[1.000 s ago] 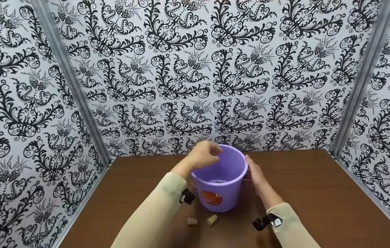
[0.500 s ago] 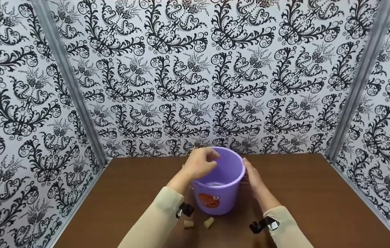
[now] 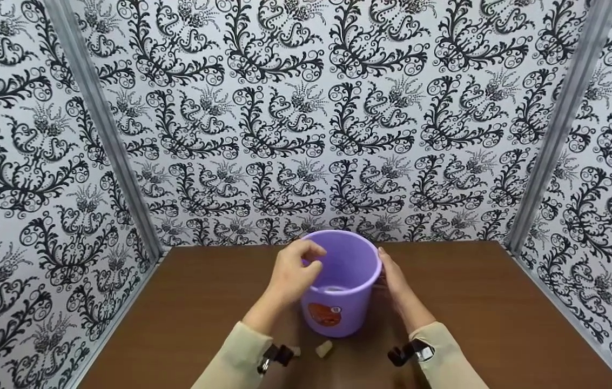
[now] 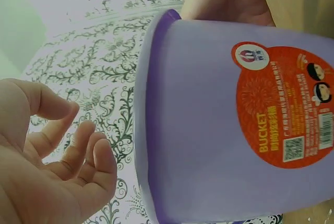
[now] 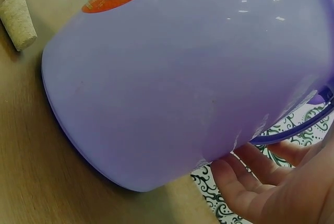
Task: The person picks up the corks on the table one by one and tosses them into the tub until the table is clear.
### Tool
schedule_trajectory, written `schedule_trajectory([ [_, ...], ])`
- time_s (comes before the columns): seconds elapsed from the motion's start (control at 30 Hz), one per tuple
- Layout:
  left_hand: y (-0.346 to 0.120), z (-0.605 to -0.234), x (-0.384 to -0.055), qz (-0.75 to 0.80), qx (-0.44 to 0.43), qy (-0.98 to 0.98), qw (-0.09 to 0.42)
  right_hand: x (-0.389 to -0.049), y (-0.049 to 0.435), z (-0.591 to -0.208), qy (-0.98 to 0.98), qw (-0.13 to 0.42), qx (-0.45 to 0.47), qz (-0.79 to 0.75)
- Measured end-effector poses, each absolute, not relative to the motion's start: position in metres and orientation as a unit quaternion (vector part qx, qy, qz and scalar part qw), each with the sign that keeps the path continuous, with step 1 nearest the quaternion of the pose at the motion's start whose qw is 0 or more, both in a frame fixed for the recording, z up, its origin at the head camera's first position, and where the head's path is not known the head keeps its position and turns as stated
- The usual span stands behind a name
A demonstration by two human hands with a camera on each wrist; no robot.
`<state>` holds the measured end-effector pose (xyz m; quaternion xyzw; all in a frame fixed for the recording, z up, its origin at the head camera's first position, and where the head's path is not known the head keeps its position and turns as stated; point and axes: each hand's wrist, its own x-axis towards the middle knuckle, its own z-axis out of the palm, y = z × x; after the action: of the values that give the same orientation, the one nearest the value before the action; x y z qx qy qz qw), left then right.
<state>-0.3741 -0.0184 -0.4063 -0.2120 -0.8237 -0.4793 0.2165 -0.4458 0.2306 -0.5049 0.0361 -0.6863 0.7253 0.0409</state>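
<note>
A purple plastic bucket (image 3: 346, 310) stands upright on the table, its orange-red label (image 4: 284, 106) facing the left wrist camera. My left hand (image 3: 292, 273) hovers at the left of the bucket's rim. The left wrist view shows that hand's fingers (image 4: 102, 156) loosely curled, with nothing in them and a gap to the rim. On the opposite side my right hand (image 3: 396, 273) rests against the bucket's outer wall. Its gently bent fingers (image 5: 229, 182) touch the wall by the purple handle (image 5: 292, 132). Two tapered corks lie in front of the bucket, the nearer-to-middle cork (image 3: 324, 349) showing fully.
The second cork (image 3: 295, 351) is partly covered by the black wrist camera (image 3: 283, 355) on the left sleeve. A brown wooden table (image 3: 192, 302) carries everything. Patterned black-and-white walls (image 3: 284, 135) enclose it at the back and both sides. A pale patch shows on the bucket's floor.
My left hand has drawn back left from over the bucket's opening, uncovering more of the rim. My right hand stays at the bucket's side. The view has shifted slightly.
</note>
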Motion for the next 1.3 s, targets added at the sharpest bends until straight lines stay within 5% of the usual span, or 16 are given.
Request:
schedule_trajectory([
  [0.67,-0.056,-0.474,-0.345,-0.483,-0.201,-0.795,0.306,-0.445,0.226,-0.506,-0.661,0.045,0.05,0.747],
  [1.3,-0.065,-0.497,-0.335,-0.443,-0.223,-0.827,0.264,-0.443,0.228,-0.506,-0.668,0.04,0.018,0.743],
])
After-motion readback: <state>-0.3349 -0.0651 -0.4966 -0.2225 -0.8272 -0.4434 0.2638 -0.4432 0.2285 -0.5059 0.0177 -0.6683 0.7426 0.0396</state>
